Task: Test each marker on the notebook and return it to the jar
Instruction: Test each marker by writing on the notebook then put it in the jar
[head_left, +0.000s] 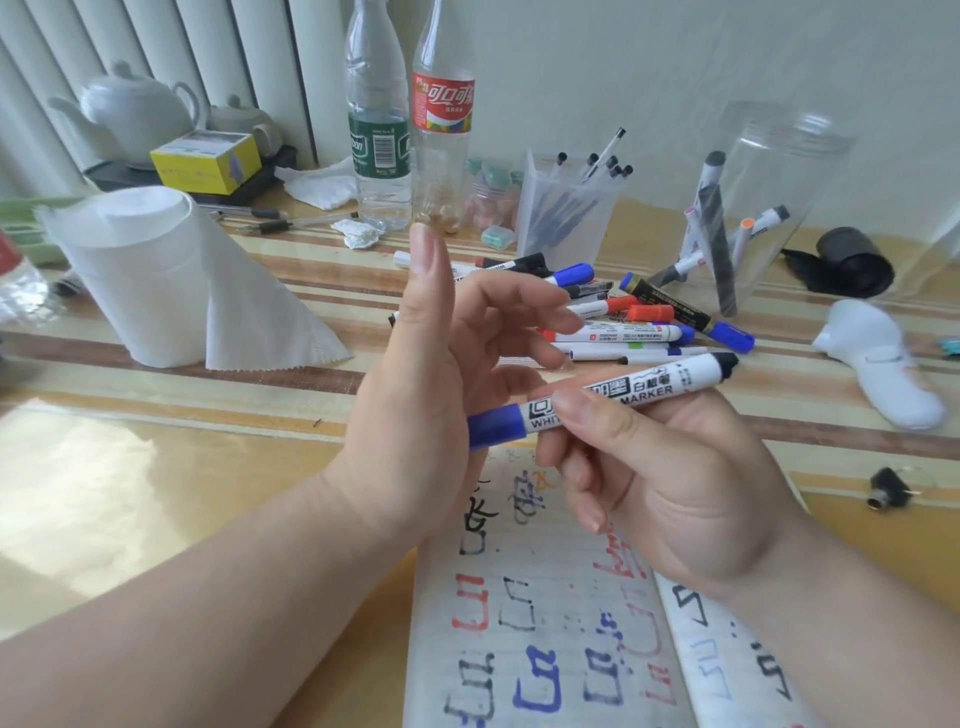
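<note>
My right hand (670, 499) grips a white whiteboard marker (652, 388) and holds it level above the open notebook (545, 634). The marker's blue cap points left and its black end points right. My left hand (415, 395) is raised beside it with the thumb up and the fingers spread and relaxed; the blue cap's end meets its palm. The notebook page is covered with red, blue and black test strokes. A pile of several markers (623, 319) lies on the table behind my hands. The tall clear jar (779, 171) stands at the back right with a few markers inside.
A translucent pen holder (566, 218) with pens stands left of the jar. Two plastic bottles (376, 130) are behind the pile, and a paper towel roll (156, 280) stands at the left. A white handheld device (878, 358) and a black roll (852, 262) lie at the right.
</note>
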